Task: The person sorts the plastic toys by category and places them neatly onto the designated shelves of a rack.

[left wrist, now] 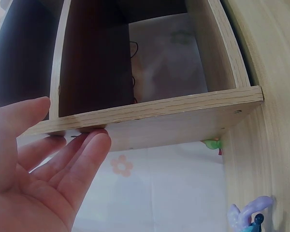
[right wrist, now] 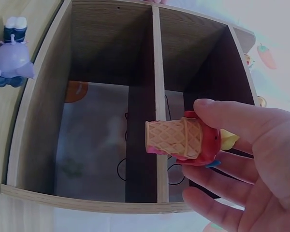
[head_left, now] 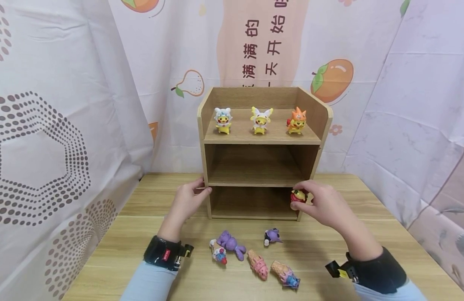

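Observation:
A small wooden shelf unit [head_left: 262, 142] stands on the table. My left hand [head_left: 187, 201] holds its left side panel, with the thumb at the front edge and the fingers [left wrist: 94, 150] against the outer face. Near the right side, in front of the lower compartments, my right hand [head_left: 324, 202] pinches an ice-cream-cone figurine [right wrist: 183, 140] between thumb and fingers. It has a tan waffle cone and a red body with a yellow part. On the top shelf stand three yellow figurines in costume: a white-hooded one [head_left: 223, 120], a white-and-yellow one [head_left: 260, 120] and an orange-hooded one [head_left: 297, 121].
Several figurines lie on the table [head_left: 134, 238] before the shelf: a purple one [head_left: 232, 244], a white-topped cone [head_left: 218, 251], a pink cone [head_left: 258, 265], a purple-blue cone [head_left: 286, 274] and a small purple-and-black one [head_left: 272, 237]. A printed curtain [head_left: 172, 37] hangs behind.

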A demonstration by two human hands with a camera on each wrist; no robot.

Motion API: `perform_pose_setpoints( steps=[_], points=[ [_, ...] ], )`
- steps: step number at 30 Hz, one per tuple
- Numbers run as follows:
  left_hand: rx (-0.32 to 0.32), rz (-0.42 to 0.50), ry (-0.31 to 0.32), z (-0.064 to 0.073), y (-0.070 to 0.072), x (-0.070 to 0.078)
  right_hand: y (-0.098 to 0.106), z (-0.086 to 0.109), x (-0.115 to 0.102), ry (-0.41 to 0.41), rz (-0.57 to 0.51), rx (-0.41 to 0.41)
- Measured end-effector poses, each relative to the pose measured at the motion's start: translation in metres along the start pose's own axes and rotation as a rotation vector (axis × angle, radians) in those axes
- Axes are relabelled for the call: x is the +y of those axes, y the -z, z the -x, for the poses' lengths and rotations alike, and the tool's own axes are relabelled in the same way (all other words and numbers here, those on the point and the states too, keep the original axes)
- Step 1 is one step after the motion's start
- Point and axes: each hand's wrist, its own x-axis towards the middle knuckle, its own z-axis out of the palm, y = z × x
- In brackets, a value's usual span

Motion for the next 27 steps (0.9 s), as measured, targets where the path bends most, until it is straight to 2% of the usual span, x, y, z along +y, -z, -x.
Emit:
perform_pose_setpoints(
  steps=[5, 13, 27],
  points=[
    [0.004, 0.003, 0.001, 0.000, 0.000, 0.000, 0.006, -0.009, -0.001, -0.028, -0.002, 0.016],
    [0.007, 0.008, 0.007, 0.000, 0.000, 0.000, 0.013, -0.022, -0.003, -0.013, 0.002, 0.081],
    [0.001, 0.008, 0.003, 0.000, 0.000, -0.001, 0.023, -0.036, 0.000, -0.034, 0.044, 0.110]
  ],
)
